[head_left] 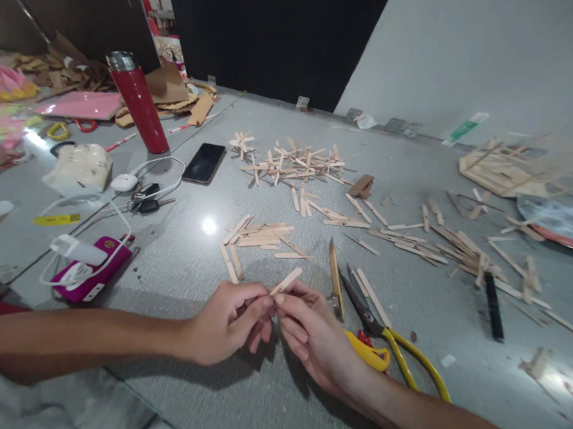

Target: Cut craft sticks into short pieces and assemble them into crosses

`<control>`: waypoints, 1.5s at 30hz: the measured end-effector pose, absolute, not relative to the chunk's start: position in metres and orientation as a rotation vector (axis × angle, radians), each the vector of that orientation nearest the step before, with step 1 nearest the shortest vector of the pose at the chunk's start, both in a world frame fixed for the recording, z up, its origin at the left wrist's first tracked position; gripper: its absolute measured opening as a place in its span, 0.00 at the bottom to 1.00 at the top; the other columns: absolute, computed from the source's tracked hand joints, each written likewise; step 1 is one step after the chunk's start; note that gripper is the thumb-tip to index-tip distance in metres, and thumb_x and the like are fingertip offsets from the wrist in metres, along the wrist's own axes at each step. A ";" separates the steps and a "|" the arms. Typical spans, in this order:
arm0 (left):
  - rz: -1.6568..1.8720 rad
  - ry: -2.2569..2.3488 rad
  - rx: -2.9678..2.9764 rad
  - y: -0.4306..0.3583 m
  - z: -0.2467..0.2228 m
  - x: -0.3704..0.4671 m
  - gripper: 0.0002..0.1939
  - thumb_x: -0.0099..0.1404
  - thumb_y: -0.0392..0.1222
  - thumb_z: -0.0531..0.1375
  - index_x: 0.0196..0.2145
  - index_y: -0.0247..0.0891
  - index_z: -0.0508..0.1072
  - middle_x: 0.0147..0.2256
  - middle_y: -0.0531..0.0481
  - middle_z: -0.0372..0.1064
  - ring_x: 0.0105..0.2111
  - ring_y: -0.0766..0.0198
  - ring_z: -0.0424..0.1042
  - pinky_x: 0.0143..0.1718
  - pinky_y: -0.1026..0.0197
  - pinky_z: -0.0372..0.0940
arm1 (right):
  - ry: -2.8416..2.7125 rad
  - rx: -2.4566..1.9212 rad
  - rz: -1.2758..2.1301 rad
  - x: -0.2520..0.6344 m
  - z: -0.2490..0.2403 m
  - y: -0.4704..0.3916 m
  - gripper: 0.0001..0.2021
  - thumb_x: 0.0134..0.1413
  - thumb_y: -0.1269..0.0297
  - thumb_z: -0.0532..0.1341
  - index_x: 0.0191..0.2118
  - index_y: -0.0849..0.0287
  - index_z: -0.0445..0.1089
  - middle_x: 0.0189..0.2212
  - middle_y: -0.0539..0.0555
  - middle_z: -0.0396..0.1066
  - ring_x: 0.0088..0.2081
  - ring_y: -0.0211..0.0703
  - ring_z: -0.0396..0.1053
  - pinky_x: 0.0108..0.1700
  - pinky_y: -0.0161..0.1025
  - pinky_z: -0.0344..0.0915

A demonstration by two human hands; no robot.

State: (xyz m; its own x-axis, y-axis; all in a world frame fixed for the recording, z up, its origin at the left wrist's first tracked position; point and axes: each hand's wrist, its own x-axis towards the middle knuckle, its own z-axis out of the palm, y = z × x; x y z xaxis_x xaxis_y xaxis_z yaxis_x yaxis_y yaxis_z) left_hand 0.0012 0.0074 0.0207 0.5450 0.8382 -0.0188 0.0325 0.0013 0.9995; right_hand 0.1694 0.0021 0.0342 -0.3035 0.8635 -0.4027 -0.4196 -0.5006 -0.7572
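My left hand (234,321) and my right hand (311,329) meet near the front of the grey table, fingertips pinched together. Between them is a wooden craft stick (287,280), its free end pointing up and to the right. Fingers cover its lower end, so whether a second piece is there cannot be seen. Just beyond the hands lies a loose pile of short craft sticks (263,234). Beside my right hand rest scissors (365,310) with yellow handles and a yellow cutter knife (334,275). Farther back sits a cluster of sticks joined into star-like shapes (294,160).
Left stand a red flask (138,102), a phone (204,163), keys (149,199) and a purple box (93,270) with a white cable. To the right are scattered sticks (411,241), a black cutter-like bar (494,308) and a stick frame (503,166). A black panel (278,39) rises behind.
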 end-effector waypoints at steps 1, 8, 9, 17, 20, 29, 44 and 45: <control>0.747 0.803 1.434 0.007 0.020 0.001 0.28 0.79 0.61 0.52 0.30 0.36 0.68 0.21 0.51 0.69 0.16 0.72 0.65 0.17 0.72 0.57 | -0.682 -1.031 1.914 0.170 0.034 0.002 0.16 0.45 0.58 0.76 0.26 0.58 0.69 0.11 0.34 0.51 0.13 0.24 0.39 0.13 0.23 0.47; 0.687 0.818 1.372 0.008 0.017 -0.001 0.30 0.76 0.67 0.52 0.31 0.36 0.68 0.20 0.51 0.68 0.16 0.71 0.64 0.17 0.71 0.57 | -0.703 -0.999 1.929 0.169 0.033 0.004 0.16 0.45 0.60 0.75 0.26 0.57 0.66 0.11 0.35 0.52 0.12 0.24 0.41 0.13 0.23 0.47; 0.682 0.819 1.363 0.009 0.018 0.000 0.30 0.76 0.67 0.53 0.30 0.36 0.68 0.21 0.51 0.68 0.16 0.71 0.64 0.17 0.71 0.57 | -0.704 -0.992 1.929 0.169 0.032 0.005 0.16 0.45 0.59 0.75 0.25 0.57 0.66 0.11 0.35 0.52 0.12 0.24 0.41 0.12 0.23 0.48; 0.670 0.827 1.353 0.013 0.025 -0.002 0.29 0.74 0.69 0.53 0.33 0.38 0.66 0.20 0.55 0.66 0.15 0.72 0.59 0.16 0.70 0.53 | -1.025 -0.967 1.770 0.179 0.034 0.008 0.16 0.57 0.52 0.72 0.30 0.58 0.71 0.13 0.39 0.62 0.12 0.29 0.55 0.14 0.28 0.61; 0.680 0.865 1.422 0.014 0.027 -0.006 0.30 0.75 0.68 0.51 0.32 0.38 0.67 0.18 0.58 0.61 0.15 0.72 0.54 0.17 0.69 0.49 | -1.203 -1.002 1.654 0.184 0.042 0.007 0.12 0.56 0.57 0.73 0.32 0.58 0.73 0.20 0.42 0.67 0.15 0.31 0.61 0.18 0.30 0.66; 0.747 0.971 1.489 0.025 0.030 -0.008 0.25 0.77 0.60 0.51 0.36 0.35 0.70 0.19 0.60 0.55 0.19 0.69 0.53 0.24 0.65 0.51 | -2.134 -1.405 0.477 0.218 0.056 0.029 0.11 0.70 0.67 0.55 0.42 0.57 0.75 0.35 0.57 0.78 0.32 0.46 0.73 0.34 0.42 0.66; 0.677 1.122 1.752 0.035 0.031 -0.010 0.19 0.77 0.48 0.49 0.33 0.37 0.71 0.20 0.60 0.51 0.21 0.67 0.52 0.26 0.64 0.49 | -2.333 -1.720 0.177 0.235 0.037 0.046 0.12 0.67 0.77 0.50 0.47 0.64 0.70 0.43 0.65 0.75 0.42 0.52 0.73 0.43 0.44 0.67; 0.675 1.124 1.759 0.035 0.031 -0.010 0.19 0.77 0.47 0.49 0.33 0.37 0.71 0.20 0.60 0.52 0.21 0.67 0.53 0.26 0.64 0.49 | -2.316 -1.688 0.177 0.235 0.039 0.045 0.12 0.69 0.75 0.50 0.47 0.63 0.70 0.43 0.65 0.75 0.41 0.52 0.73 0.42 0.44 0.67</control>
State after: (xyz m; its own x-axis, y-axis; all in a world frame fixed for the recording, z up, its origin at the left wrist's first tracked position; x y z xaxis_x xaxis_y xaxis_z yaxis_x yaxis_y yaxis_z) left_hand -0.0102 0.0352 0.0307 0.4346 0.9003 -0.0258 0.4005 -0.1675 0.9009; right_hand 0.2349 0.0449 0.0395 -0.2849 0.9475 0.1448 0.9146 0.3140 -0.2547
